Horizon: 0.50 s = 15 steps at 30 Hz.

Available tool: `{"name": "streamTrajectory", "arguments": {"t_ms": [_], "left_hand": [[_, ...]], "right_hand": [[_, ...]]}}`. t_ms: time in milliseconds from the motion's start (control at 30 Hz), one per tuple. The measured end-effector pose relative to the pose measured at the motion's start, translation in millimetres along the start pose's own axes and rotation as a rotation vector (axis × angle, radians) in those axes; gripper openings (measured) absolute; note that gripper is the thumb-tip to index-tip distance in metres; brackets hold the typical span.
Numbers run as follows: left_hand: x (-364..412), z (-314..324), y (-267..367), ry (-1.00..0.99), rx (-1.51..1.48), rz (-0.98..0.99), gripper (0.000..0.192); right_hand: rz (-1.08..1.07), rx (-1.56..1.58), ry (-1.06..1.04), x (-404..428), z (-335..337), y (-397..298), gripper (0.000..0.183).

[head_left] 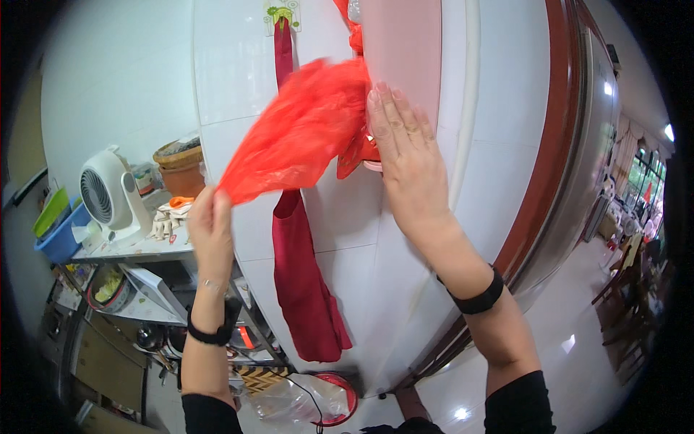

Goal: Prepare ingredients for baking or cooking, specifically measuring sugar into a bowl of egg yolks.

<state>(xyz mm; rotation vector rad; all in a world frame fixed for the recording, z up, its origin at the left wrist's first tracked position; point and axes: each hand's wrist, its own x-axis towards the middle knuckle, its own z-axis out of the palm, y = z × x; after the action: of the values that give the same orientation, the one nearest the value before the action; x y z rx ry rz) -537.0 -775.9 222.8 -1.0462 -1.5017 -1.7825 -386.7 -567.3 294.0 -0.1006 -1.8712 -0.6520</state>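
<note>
My left hand (pixel 210 225) grips the lower left end of a red plastic bag (pixel 303 130), which stretches up and to the right, slightly blurred. The bag's other end lies at the side of a tall pink holder (pixel 404 49) on the white tiled wall, where more red plastic shows. My right hand (pixel 404 127) lies flat against the pink holder's front, fingers straight and pointing up. Behind the bag, a dark red cloth (pixel 306 282) hangs from a green hook (pixel 282 15) on the wall.
On the left, a shelf (pixel 162 248) bears a white fan (pixel 111 195), gloves, a brown pot (pixel 181 176) and blue and green basins. Below stand a bowl of greens (pixel 110 287) and a red-rimmed bin (pixel 352 399). A brown door frame (pixel 534 184) rises at right.
</note>
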Motion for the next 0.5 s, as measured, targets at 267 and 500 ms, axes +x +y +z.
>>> {"name": "streamTrajectory", "arguments": {"t_ms": [267, 500], "left_hand": [[-66, -65, -13, 0.089, -0.254, -0.248, 0.026], [-132, -71, -9, -0.298, 0.371, -0.010, 0.032]], "right_hand": [[0.042, 0.735, 0.013, -18, -17, -59, 0.071], [0.799, 2.175, -0.367, -54, 24, -135, 0.050]]}}
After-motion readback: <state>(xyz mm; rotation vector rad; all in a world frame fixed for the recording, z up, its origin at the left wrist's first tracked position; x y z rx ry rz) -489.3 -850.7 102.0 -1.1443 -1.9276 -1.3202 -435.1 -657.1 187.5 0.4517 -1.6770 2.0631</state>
